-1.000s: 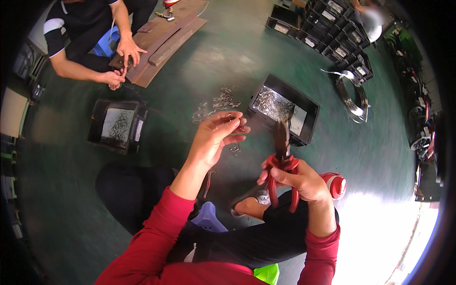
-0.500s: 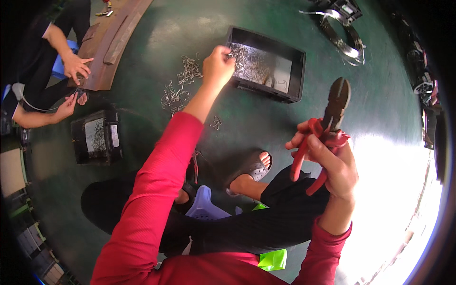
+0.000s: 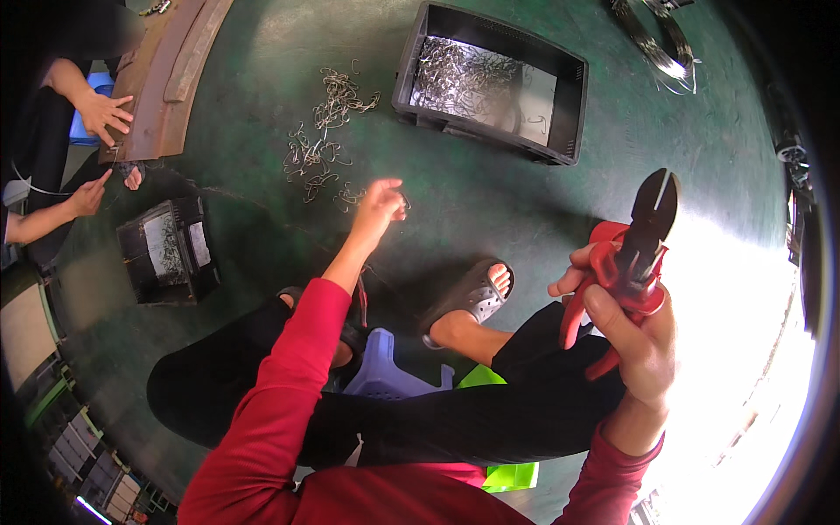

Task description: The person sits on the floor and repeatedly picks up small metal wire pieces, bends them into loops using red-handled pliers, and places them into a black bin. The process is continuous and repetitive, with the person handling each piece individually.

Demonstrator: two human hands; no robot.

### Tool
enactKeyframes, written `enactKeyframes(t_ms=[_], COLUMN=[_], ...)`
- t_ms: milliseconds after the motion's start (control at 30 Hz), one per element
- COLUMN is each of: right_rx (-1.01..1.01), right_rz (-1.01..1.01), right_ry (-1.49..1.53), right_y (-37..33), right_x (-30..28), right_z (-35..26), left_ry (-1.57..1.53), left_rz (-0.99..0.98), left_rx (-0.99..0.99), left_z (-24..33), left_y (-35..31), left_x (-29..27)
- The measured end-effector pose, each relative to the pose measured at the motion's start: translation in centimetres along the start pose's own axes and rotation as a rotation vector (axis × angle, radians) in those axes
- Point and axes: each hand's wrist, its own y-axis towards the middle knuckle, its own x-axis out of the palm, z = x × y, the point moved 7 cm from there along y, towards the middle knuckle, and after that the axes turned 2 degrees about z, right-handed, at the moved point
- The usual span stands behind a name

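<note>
My right hand point(image 3: 649, 343) is wrapped round the red handles of diagonal cutting pliers point(image 3: 652, 219). Their dark jaws point up, with a narrow gap between them. My left hand point(image 3: 381, 210) is above the green floor with its fingers curled together. A thin bit may show at its fingertips, too small and blurred to name. Just beyond and left of that hand, bent wire hooks point(image 3: 315, 156) lie in a loose heap. Farther off stands a black crate point(image 3: 573, 114) with many similar wire pieces point(image 3: 459, 74) spread over its pale bottom.
A smaller black crate point(image 3: 194, 229) with wire pieces stands at the left. Beyond it a co-worker's hands point(image 3: 103, 115) work at a brown board point(image 3: 153, 131). A wire coil point(image 3: 674, 61) lies far right. My sandalled foot point(image 3: 479, 302) and a purple stool point(image 3: 376, 367) are close to me.
My left hand has come back from the black crate toward me, to the near side of the hook heap. The right hand still holds the pliers. The view has shifted slightly.
</note>
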Motion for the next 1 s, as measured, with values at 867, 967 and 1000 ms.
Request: enactKeyframes(t_ms=[867,967,1000], right_rx=[-0.888,-0.873,-0.924], right_rz=[-0.147,-0.001,0.021], right_ry=[-0.502,-0.211,-0.154], right_y=[-6.8,-7.0,-6.9], right_x=[9.2,7.5,7.6], right_z=[-6.2,-9.1,-10.2], left_ry=[-0.52,-0.254,-0.146], left_rz=[-0.234,-0.25,-0.223], left_rx=[0.453,0.589,0.603], left_z=[21.7,25.3,26.3], left_y=[-22.4,-26.2,-27.6], left_x=[9.3,6.6,5.6])
